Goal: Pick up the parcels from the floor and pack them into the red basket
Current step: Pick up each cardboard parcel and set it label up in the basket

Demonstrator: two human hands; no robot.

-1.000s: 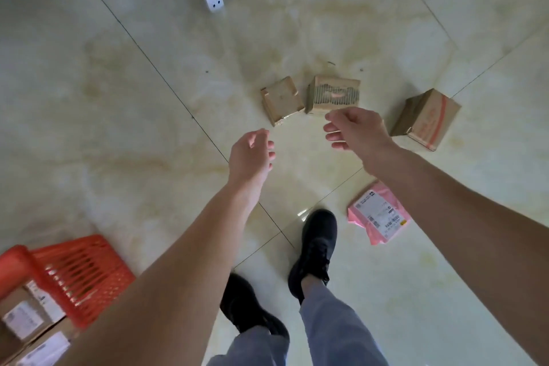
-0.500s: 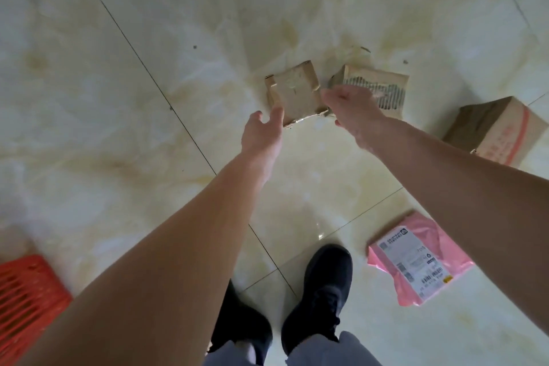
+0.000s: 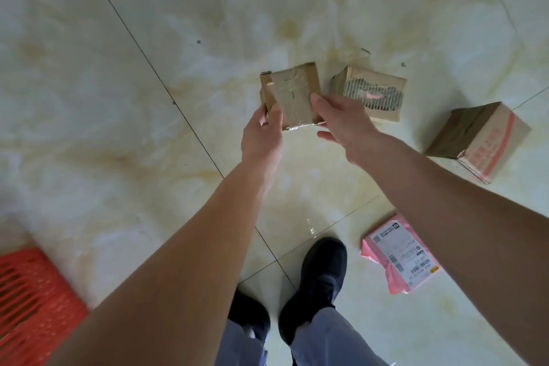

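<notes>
Marble tile floor [image 3: 118,128]; both hands [image 3: 261,137] [image 3: 344,125] grip small taped box [image 3: 292,95], flat face up.

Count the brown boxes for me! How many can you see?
3. A small taped box sits between the left hand and right hand; a torn box lies beside it; a red-striped box far right. Others may be out of view.

Red basket [image 3: 32,288] cut by the left edge (slats blurred); pink mailer's [image 3: 401,255] label print illegible.
</notes>
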